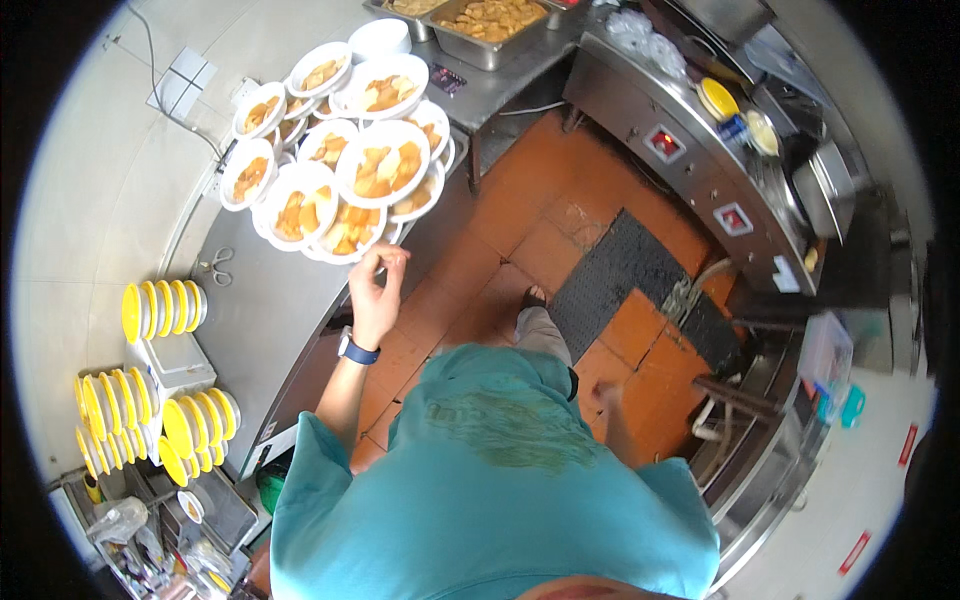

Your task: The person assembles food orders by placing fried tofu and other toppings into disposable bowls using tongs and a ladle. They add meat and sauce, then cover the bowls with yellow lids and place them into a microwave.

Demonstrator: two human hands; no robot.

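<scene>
My left hand point(376, 292), with a dark watch point(357, 348) on its wrist, is just in front of the stacked white bowls. Its fingers are curled together, and nothing shows in them. The nearest bowl point(350, 230) holds orange and pale food pieces; its rim lies close to my fingertips. Several more such bowls, like the large one on top point(383, 164), are piled in overlapping layers on the metal counter point(250, 290). My right hand point(606, 392) hangs low on the right beside my body, smeared by motion, so its fingers cannot be made out.
Metal trays of food point(490, 20) stand at the far end. Scissors point(216, 266) lie on the left counter, past which are stacks of yellow-rimmed containers point(200, 424). A steel cooking range point(680, 150) runs along the right. A black mat point(620, 270) covers part of the orange tiled floor.
</scene>
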